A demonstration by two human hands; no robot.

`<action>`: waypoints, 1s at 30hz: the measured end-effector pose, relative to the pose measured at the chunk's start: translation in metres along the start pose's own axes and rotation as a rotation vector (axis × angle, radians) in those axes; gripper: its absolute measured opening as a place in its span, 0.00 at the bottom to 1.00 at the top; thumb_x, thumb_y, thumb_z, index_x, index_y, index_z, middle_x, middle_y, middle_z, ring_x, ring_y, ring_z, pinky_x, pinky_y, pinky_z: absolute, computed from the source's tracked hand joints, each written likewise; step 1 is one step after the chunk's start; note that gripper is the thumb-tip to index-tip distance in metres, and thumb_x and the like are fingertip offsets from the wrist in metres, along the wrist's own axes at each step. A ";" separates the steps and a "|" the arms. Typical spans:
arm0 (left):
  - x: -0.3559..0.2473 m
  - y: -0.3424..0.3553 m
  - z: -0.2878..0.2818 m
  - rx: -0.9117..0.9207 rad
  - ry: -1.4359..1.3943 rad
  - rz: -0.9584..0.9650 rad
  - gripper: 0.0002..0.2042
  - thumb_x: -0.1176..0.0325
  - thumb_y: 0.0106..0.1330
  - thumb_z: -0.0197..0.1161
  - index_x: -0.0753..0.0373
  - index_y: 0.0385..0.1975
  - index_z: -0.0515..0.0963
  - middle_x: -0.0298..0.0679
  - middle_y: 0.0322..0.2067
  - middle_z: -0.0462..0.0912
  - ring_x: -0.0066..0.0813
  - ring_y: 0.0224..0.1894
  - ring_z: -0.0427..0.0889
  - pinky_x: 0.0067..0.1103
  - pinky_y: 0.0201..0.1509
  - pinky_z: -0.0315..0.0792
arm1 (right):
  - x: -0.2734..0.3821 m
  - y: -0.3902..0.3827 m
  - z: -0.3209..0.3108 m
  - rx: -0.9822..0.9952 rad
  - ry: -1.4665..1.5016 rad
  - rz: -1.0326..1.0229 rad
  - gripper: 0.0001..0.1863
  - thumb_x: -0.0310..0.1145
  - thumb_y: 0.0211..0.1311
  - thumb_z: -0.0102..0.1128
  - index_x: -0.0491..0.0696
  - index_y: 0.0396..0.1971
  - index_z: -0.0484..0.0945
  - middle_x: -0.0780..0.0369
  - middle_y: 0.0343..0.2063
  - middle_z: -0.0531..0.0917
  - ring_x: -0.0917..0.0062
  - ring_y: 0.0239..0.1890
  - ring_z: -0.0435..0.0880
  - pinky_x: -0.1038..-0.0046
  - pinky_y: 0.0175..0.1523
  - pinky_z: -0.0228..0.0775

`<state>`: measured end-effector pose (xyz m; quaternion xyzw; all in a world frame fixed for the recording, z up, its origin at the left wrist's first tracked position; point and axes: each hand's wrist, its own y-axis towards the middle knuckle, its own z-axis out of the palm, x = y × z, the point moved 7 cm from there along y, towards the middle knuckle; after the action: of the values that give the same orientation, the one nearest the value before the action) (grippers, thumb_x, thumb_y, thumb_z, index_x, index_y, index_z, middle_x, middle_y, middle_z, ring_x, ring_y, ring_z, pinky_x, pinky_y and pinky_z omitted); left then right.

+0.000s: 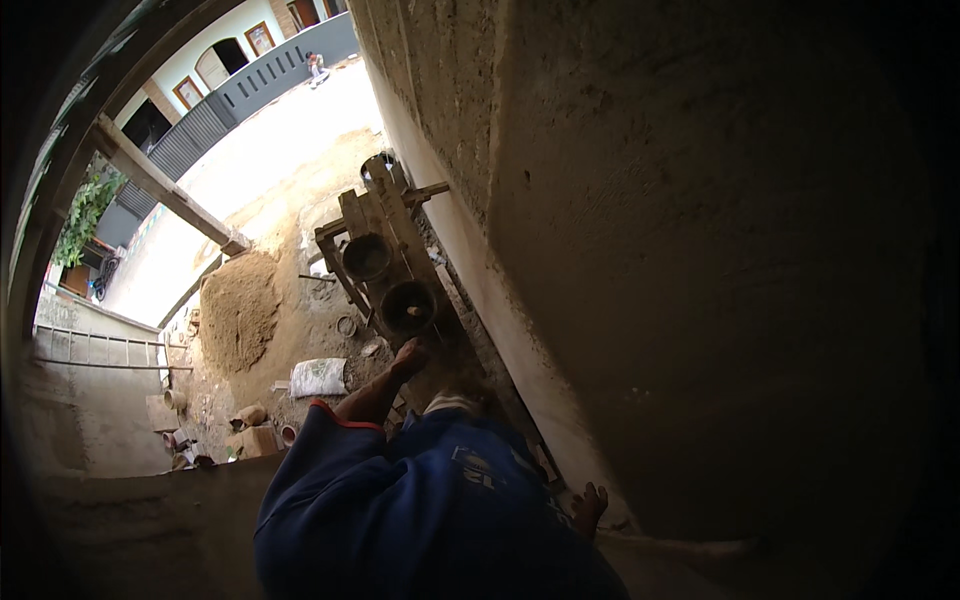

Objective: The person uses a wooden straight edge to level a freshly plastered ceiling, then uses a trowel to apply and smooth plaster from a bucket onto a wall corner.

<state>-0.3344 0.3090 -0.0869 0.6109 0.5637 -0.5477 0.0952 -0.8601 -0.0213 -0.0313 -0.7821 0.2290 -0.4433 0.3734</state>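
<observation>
My left hand [410,356] reaches forward and looks closed, just below a dark bucket [428,322]. Whether it grips anything is too dim to make out. A small pale lump [413,311] shows inside this bucket. Beyond it a second dark bucket [366,258] stands on the same scaffold of wooden planks [385,220]. At my lower right, my right hand [590,508] is held beside the foot of the wall, fingers apart, with nothing visible in it.
A rough plastered wall [640,250] rises close on my right. To the left lie a sand heap [240,310], a white sack [318,378] and several pots and blocks. A wooden post [165,185] slants at the opening. Far off, a person [316,68] crouches by a grey fence [265,82].
</observation>
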 end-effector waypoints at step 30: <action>0.148 -0.133 0.095 0.127 0.054 0.295 0.14 0.69 0.55 0.58 0.58 0.43 0.73 0.42 0.38 0.80 0.34 0.43 0.79 0.29 0.45 0.72 | -0.033 0.095 -0.079 0.181 -0.041 0.011 0.24 0.31 0.60 0.55 0.45 0.56 0.65 0.56 0.35 0.75 0.65 0.27 0.80 0.64 0.27 0.72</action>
<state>-0.5283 0.3725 -0.1711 0.7064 0.4344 -0.5457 0.1204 -0.9474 -0.0874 -0.0971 -0.7528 0.1846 -0.4439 0.4496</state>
